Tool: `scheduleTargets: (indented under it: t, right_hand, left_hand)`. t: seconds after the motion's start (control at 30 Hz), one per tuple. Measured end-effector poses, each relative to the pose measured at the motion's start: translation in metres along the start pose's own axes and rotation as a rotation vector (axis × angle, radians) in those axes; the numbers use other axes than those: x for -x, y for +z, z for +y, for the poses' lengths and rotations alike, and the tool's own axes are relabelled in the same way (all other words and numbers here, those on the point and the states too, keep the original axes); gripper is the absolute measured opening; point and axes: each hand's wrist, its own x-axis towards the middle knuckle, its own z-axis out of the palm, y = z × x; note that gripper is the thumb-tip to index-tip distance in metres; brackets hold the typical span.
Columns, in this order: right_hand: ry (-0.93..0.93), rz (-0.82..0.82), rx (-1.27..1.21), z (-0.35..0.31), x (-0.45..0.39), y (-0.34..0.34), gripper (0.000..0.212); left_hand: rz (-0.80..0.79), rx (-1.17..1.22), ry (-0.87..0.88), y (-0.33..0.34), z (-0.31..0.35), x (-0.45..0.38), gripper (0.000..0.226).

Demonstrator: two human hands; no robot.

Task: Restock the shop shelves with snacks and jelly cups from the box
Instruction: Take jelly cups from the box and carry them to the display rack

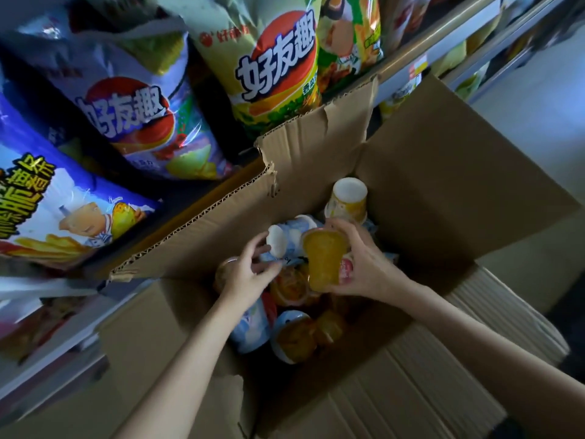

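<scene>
The open cardboard box (427, 172) holds mixed jelly cups (296, 335); one orange jelly cup (324, 258) is held above them, tilted, beside the snack bags (272, 68) on the shelf.

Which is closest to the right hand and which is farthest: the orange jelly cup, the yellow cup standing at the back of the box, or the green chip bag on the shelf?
From the right hand:
1. Orange jelly cup, held in that hand.
2. Yellow cup, just beyond, at the back of the box.
3. Green chip bag, up on the shelf.

Two hands (247, 274) (364, 264), one box (443, 172), four big snack bags (275, 58) on the shelf, about seven jelly cups (326, 261).
</scene>
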Motion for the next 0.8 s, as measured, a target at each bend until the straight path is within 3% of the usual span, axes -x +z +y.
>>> scheduleTargets:
  t: [0.2,0.37,0.43,0.53,0.7,0.8]
  right_hand:
    - [-0.247,-0.058,0.214,-0.027,0.027,0.015,0.094]
    - [-0.249,-0.157,0.050,-0.037,0.028,0.036,0.096]
    - [-0.130,-0.189,-0.112,-0.032,0.016,0.031,0.088]
    - [0.287,0.015,-0.333,-0.002,-0.029,0.027,0.083]
    - [0.689,0.055,-0.133,0.038,-0.107,0.097,0.108]
    - [0.724,0.154,-0.007,0.029,-0.120,0.113,0.099]
  left_hand:
    - [-0.238,0.148,-0.047,0.027,0.006,0.017,0.060]
    - [-0.007,0.087,-0.124,0.020,-0.011,0.023,0.046]
    - [0.051,-0.008,-0.053,0.006,-0.022,0.025,0.046]
    - [0.117,-0.082,0.029,-0.020,-0.026,0.034,0.048]
    - [0.155,-0.181,0.123,-0.042,-0.037,0.045,0.053]
    - [0.203,-0.251,0.208,-0.047,-0.039,0.051,0.049]
